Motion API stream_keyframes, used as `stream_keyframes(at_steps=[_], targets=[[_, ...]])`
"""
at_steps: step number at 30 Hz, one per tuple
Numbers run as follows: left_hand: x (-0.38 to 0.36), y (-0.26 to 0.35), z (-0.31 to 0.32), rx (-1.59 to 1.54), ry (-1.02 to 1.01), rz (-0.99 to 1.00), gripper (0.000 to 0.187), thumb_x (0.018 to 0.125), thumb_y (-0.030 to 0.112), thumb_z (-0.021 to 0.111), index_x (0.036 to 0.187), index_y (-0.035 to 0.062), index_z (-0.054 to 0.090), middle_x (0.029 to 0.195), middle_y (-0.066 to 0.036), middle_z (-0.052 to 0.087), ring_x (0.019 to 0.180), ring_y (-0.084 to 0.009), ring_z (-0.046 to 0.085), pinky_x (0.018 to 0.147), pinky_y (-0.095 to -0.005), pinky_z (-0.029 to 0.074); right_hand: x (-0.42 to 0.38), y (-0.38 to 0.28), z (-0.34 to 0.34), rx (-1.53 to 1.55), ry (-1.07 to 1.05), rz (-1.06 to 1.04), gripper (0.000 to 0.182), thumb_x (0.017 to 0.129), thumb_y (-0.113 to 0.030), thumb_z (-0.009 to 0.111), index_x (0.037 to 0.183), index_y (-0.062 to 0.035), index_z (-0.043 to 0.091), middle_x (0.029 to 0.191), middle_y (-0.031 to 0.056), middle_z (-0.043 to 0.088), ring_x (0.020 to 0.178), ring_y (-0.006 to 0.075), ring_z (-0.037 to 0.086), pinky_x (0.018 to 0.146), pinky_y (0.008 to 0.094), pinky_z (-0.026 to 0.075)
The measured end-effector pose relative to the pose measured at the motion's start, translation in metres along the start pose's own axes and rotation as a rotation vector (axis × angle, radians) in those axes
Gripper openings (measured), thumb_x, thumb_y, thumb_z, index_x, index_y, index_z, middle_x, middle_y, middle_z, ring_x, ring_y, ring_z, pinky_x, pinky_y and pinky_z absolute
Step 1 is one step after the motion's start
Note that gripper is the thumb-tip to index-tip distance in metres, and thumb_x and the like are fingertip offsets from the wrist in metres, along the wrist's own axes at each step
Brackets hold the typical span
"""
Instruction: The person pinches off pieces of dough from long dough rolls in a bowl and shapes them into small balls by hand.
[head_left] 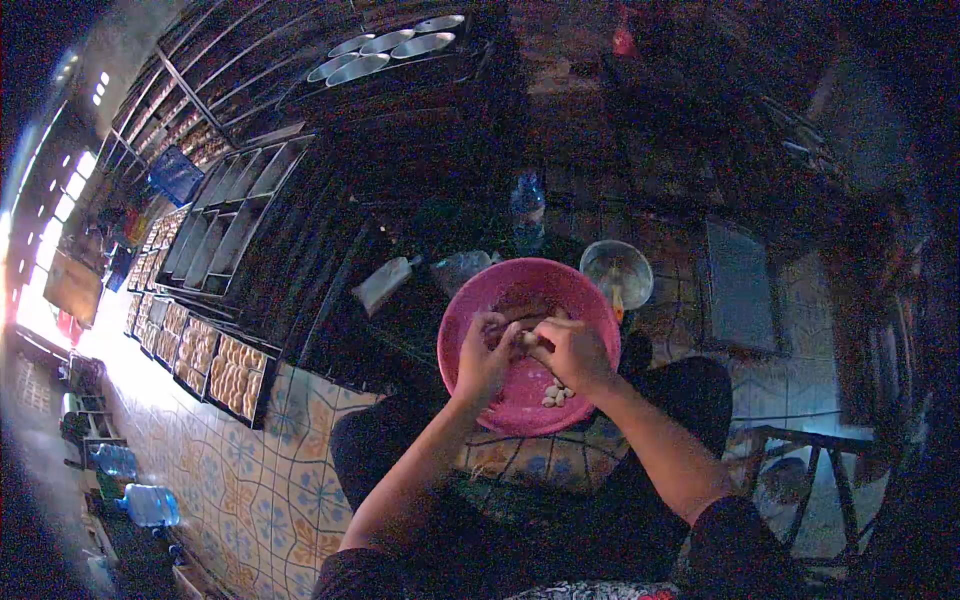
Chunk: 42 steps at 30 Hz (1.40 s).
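Observation:
A pink plastic basin (pixel 470 296) is in front of me, between my knees. Both hands meet over it, fingertips almost touching. My right hand (pixel 575 352) pinches a small pale garlic clove (pixel 529 339). On the clove's other side, my left hand (pixel 484 360) has its thumb and fingers closed against it. Several pale garlic cloves (pixel 556 394) lie in a small heap on the basin's floor, below my right hand. Darker bits at the basin's far side are partly hidden behind my fingers.
Behind the basin are a metal bowl (pixel 617 262) with a utensil in it, a plastic bottle (pixel 528 205) and a clear bag (pixel 385 284). Trays of bread rolls (pixel 237 374) stand on the left. Water jugs (pixel 150 505) are at lower left, a dark metal frame (pixel 815 470) at right.

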<state>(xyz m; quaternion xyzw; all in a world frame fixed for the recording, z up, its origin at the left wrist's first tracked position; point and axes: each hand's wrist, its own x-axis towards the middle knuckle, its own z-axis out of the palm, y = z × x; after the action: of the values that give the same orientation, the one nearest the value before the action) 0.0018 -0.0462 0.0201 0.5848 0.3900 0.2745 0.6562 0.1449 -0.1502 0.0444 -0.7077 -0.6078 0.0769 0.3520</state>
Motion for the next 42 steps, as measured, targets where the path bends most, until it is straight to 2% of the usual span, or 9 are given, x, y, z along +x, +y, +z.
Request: stream_keyframes(at_steps=[8, 11, 16, 21, 25, 27, 33, 37, 42], targets=[[0.007, 0.016, -0.017, 0.526, -0.187, 0.439, 0.025, 0.093, 0.011, 0.07, 0.116, 0.0027, 0.069, 0.112, -0.01, 0.066, 0.103, -0.0188, 0.064, 0.089, -0.0338, 0.053, -0.003, 0.014, 0.024, 0.236, 0.061, -0.034, 0.025, 0.091, -0.023, 0.068, 0.111, -0.0086, 0.073, 0.107, 0.017, 0.073, 0.099, 0.0312, 0.07, 0.089, 0.0447, 0.051], [0.007, 0.012, -0.021, 0.46, -0.061, 0.278, 0.026, 0.091, 0.021, 0.076, 0.112, 0.0066, 0.071, 0.107, -0.005, 0.072, 0.101, -0.0158, 0.066, 0.086, -0.032, 0.054, -0.004, 0.01, 0.024, 0.439, -0.069, 0.226, 0.024, 0.092, -0.022, 0.068, 0.11, -0.0079, 0.074, 0.103, 0.017, 0.073, 0.095, 0.0301, 0.071, 0.088, 0.0435, 0.052], [-0.01, 0.035, -0.005, 0.099, -0.052, 0.075, 0.025, 0.093, 0.015, 0.072, 0.115, 0.0019, 0.072, 0.123, -0.011, 0.068, 0.118, -0.0208, 0.061, 0.09, -0.0341, 0.054, 0.002, 0.006, 0.0, 0.264, 0.012, 0.051, 0.021, 0.09, -0.019, 0.071, 0.104, -0.0044, 0.073, 0.094, 0.0157, 0.072, 0.085, 0.0296, 0.07, 0.079, 0.0422, 0.054], [0.001, 0.019, -0.012, 0.462, -0.281, 0.333, 0.031, 0.098, 0.023, 0.067, 0.121, 0.0042, 0.069, 0.113, -0.009, 0.074, 0.101, -0.0154, 0.068, 0.088, -0.0326, 0.055, 0.003, -0.001, -0.017, 0.031, 0.009, -0.011, 0.02, 0.08, -0.014, 0.079, 0.092, -0.0024, 0.068, 0.083, 0.0115, 0.067, 0.077, 0.0287, 0.068, 0.071, 0.0413, 0.054], [-0.001, 0.016, -0.005, 0.438, -0.306, 0.411, 0.029, 0.099, 0.023, 0.064, 0.121, 0.0037, 0.069, 0.115, -0.009, 0.073, 0.103, -0.0141, 0.067, 0.09, -0.033, 0.054, 0.004, 0.0, -0.013, 0.063, 0.021, 0.039, 0.025, 0.084, -0.022, 0.077, 0.098, -0.0051, 0.066, 0.101, 0.0144, 0.067, 0.093, 0.0343, 0.067, 0.081, 0.0446, 0.053], [0.002, 0.016, -0.006, 0.112, -0.278, 0.095, 0.028, 0.099, 0.024, 0.065, 0.117, 0.0037, 0.07, 0.116, -0.009, 0.072, 0.103, -0.0157, 0.067, 0.09, -0.0329, 0.053, 0.005, -0.001, -0.01, 0.088, 0.064, 0.0, 0.026, 0.084, -0.022, 0.076, 0.102, -0.0061, 0.065, 0.107, 0.0138, 0.066, 0.097, 0.0338, 0.067, 0.082, 0.0445, 0.053], [0.001, 0.019, -0.012, -0.139, -0.157, -0.114, 0.023, 0.101, 0.019, 0.063, 0.111, -0.0001, 0.071, 0.104, -0.007, 0.072, 0.088, -0.0105, 0.066, 0.074, -0.0258, 0.056, 0.009, 0.006, 0.007, 0.148, 0.118, -0.291, 0.034, 0.086, -0.011, 0.074, 0.118, -0.0046, 0.064, 0.105, 0.0155, 0.065, 0.097, 0.0339, 0.066, 0.08, 0.0416, 0.054], [-0.004, 0.03, -0.006, 0.244, -0.124, -0.269, 0.029, 0.102, 0.025, 0.061, 0.113, -0.0001, 0.07, 0.103, -0.005, 0.071, 0.084, -0.0099, 0.064, 0.069, -0.0259, 0.054, 0.005, 0.0, -0.002, 0.001, 0.007, -0.227, 0.022, 0.092, -0.021, 0.069, 0.103, -0.0027, 0.065, 0.096, 0.0156, 0.066, 0.086, 0.0372, 0.066, 0.074, 0.0458, 0.054], [0.013, -0.03, -0.007, -0.171, -0.363, -0.28, 0.032, 0.105, 0.032, 0.054, 0.124, 0.0096, 0.067, 0.112, -0.008, 0.07, 0.1, -0.0157, 0.066, 0.085, -0.0338, 0.055, 0.012, 0.011, -0.016, -0.082, -0.1, -0.048, 0.028, 0.093, -0.029, 0.069, 0.089, -0.0018, 0.063, 0.081, 0.0141, 0.066, 0.075, 0.0386, 0.064, 0.065, 0.0458, 0.051]])
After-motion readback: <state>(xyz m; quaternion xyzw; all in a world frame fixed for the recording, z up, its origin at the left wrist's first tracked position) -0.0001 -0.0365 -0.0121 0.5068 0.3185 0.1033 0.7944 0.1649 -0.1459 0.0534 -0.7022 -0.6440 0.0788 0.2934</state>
